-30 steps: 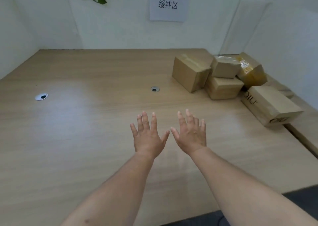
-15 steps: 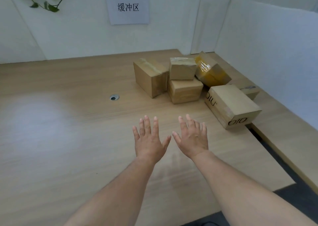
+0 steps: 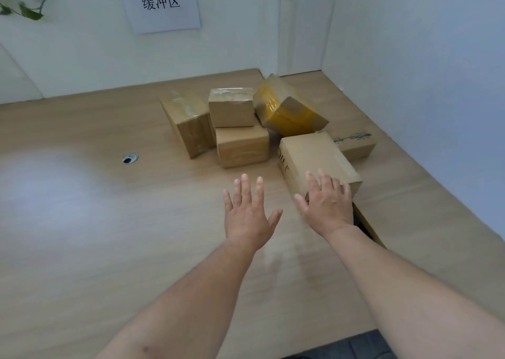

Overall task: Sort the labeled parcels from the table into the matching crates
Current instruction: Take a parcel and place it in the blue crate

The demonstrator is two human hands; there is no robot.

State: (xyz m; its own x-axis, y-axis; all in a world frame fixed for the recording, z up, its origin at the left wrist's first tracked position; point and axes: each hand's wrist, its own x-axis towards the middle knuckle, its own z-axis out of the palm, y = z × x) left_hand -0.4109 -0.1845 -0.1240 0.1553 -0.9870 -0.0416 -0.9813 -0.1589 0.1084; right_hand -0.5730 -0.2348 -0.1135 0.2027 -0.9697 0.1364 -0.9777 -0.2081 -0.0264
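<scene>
Several cardboard parcels are heaped at the back right of the wooden table (image 3: 82,222). Nearest lies a long printed box (image 3: 314,156); my right hand (image 3: 326,203) is spread flat over its near end, fingers straight. My left hand (image 3: 247,211) hovers open above the table just left of that box, holding nothing. Behind stand a tall taped box (image 3: 188,123), a small box (image 3: 231,106) stacked on another (image 3: 241,147), and a yellow-taped box (image 3: 287,107) lying tilted. A flat box (image 3: 355,145) sits partly hidden behind the printed one. No crates are in view.
White partition walls close off the back and right. A paper sign (image 3: 159,3) with Chinese characters hangs on the back wall. A cable grommet (image 3: 129,158) sits in the tabletop. A dark gap (image 3: 363,222) runs between this table and a second one to the right.
My view has swung right and closer to the parcels. My right hand has reached forward onto the near end of the printed box; my left hand has moved forward too, staying open.
</scene>
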